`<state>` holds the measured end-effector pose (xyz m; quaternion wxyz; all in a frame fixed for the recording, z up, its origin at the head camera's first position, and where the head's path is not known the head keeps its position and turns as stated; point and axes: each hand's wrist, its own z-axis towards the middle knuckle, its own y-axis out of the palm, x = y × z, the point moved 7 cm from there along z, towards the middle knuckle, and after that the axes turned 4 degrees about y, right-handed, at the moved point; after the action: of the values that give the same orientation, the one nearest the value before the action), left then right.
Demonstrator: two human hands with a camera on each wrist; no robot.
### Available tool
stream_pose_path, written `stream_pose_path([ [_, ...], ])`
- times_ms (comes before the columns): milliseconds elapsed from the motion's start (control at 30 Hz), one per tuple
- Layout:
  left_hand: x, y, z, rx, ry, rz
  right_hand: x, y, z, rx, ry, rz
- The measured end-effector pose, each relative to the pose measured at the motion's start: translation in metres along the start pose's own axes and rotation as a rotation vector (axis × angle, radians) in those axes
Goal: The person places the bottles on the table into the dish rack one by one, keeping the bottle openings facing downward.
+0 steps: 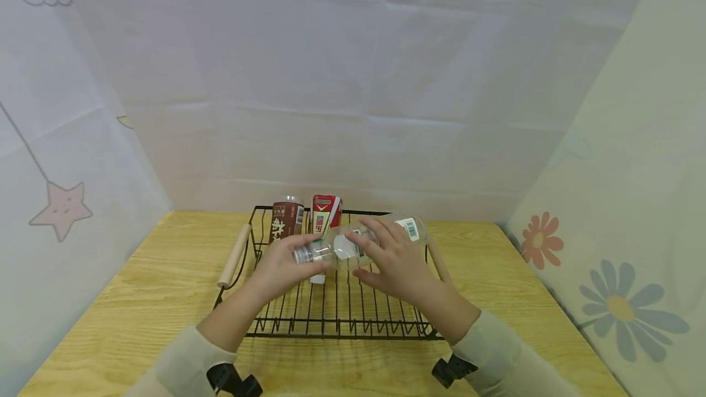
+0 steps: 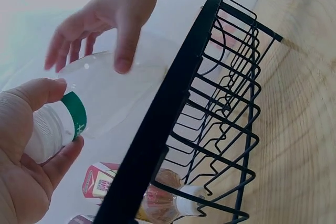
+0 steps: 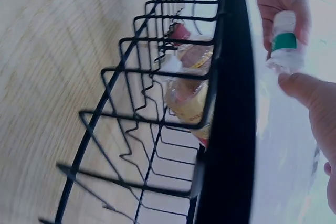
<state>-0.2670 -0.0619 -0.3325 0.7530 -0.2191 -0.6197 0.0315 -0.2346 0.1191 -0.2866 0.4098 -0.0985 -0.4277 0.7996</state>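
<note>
A clear plastic bottle [image 1: 344, 247] with a green neck band lies nearly sideways above the wire rack [image 1: 336, 321]. My left hand [image 1: 278, 269] grips its neck and cap end, thumb on one side and fingers underneath, as the left wrist view shows. Around the bottle's body curve the fingers and thumb of my right hand [image 1: 399, 265]. A white label with a barcode shows near the base. Behind the hands, a dark red container [image 1: 287, 219] and a red-and-white carton [image 1: 326, 210] are in the rack. A white-capped bottle [image 2: 163, 198] lies there too, partly hidden by the frame.
The black rack has pale wooden handles [image 1: 235, 256] at its left and right ends and stands on a wood-grain table [image 1: 138, 299]. Fabric with a star and flowers [image 1: 543, 239] surrounds the table at the back and sides.
</note>
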Motion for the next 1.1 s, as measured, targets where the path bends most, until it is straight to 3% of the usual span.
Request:
stream_pose_path([
  [133,-0.008,-0.005,-0.004,0.069,-0.088,-0.065,0.010,-0.009,-0.002,0.043,0.105,0.077],
  [200,-0.010,-0.007,-0.006,0.098,-0.100,-0.096,0.015,-0.014,-0.003,0.064,0.179,0.102],
  [300,-0.011,-0.010,-0.009,0.134,-0.086,-0.138,0.027,-0.019,-0.006,0.085,0.329,0.191],
  [567,-0.008,-0.012,-0.014,0.165,-0.021,-0.229,0.060,-0.021,-0.017,0.225,0.703,0.589],
  [833,-0.007,-0.012,-0.020,0.195,-0.021,-0.198,0.072,-0.017,-0.023,0.316,0.855,0.730],
  [1100,-0.010,-0.009,-0.025,0.206,-0.034,-0.188,0.081,0.002,-0.027,0.307,1.044,0.970],
])
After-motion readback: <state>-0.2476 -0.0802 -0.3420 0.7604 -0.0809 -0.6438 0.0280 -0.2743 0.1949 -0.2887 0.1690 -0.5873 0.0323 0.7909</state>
